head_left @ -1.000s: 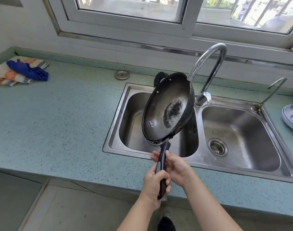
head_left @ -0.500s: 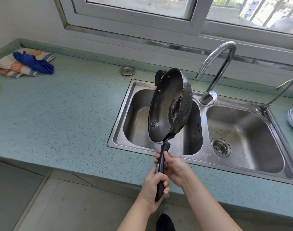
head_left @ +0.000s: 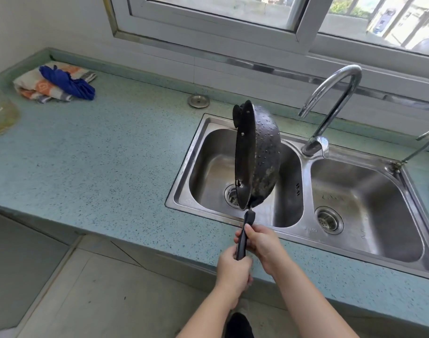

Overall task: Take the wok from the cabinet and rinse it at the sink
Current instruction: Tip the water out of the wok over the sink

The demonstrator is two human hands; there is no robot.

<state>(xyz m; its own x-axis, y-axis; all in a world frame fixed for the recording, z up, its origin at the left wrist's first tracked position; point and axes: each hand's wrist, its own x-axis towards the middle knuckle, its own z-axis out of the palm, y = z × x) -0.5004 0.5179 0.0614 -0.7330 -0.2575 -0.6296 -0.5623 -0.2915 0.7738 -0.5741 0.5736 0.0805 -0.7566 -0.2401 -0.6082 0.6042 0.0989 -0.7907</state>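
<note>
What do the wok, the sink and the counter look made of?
Wok: dark metal, maybe coated steel, matte, with worn patches and water beads.
Sink: brushed stainless steel, silvery, soft reflections.
Counter: probably stone or composite, smooth teal with dark specks.

black round metal wok (head_left: 262,152); speckled teal stone counter (head_left: 106,152); royal-blue crumpled cloth (head_left: 69,81) on orange-and-grey striped folded towel (head_left: 35,87).

View: one wide-angle head camera.
Facing: forward and down, over table (head_left: 99,154) and sink (head_left: 305,172).
Nearness: table edge close below; window (head_left: 220,11) far, at top.
</note>
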